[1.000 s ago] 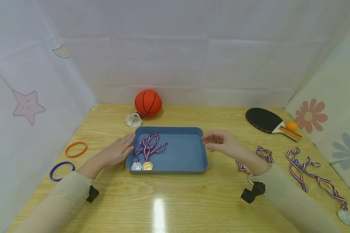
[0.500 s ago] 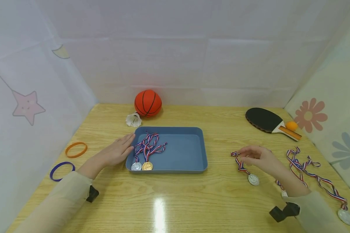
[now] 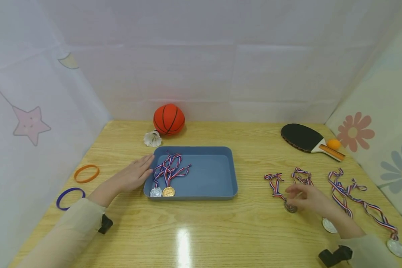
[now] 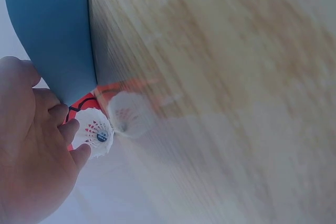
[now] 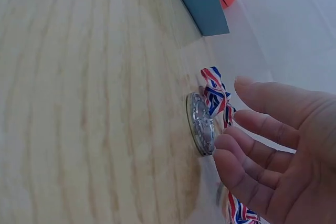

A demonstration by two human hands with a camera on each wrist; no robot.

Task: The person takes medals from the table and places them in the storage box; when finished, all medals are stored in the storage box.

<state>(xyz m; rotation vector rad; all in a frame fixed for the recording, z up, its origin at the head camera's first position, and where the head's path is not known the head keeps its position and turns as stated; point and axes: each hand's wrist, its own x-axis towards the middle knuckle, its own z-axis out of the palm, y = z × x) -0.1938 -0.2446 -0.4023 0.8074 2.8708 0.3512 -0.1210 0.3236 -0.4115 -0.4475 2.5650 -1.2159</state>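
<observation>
My left hand lies with straight fingers against the left side of a blue tray. A silver medal and a gold medal, both on striped ribbons, lie at the left inside the tray. My right hand is right by a silver medal on the table, fingers loosely bent and thumb apart. In the right wrist view the fingertips are close to that medal; whether they touch it I cannot tell. Its ribbon stretches away behind it.
Two more silver medals with ribbons lie farther right. A table tennis bat and orange ball are at the back right. Behind the tray sit a basketball and shuttlecock. Orange and purple wristbands lie left.
My right hand has moved from the tray's right side rightward and toward me, down to the nearest silver medal. My left hand has stayed at the tray.
</observation>
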